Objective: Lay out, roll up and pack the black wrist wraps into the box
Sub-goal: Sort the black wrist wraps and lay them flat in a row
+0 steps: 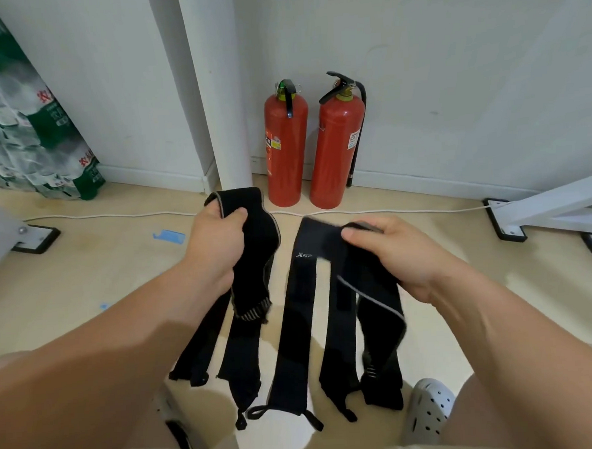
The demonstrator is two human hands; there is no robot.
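Open floor before the wall: left hand, right hand each grip wrist wraps.

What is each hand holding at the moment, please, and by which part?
The left hand grips one bunch of black wraps at its folded top; the right hand pinches a second bunch at its top fold. The ends hang down.

Black wrist wraps hang draped in long strips, apparently two.
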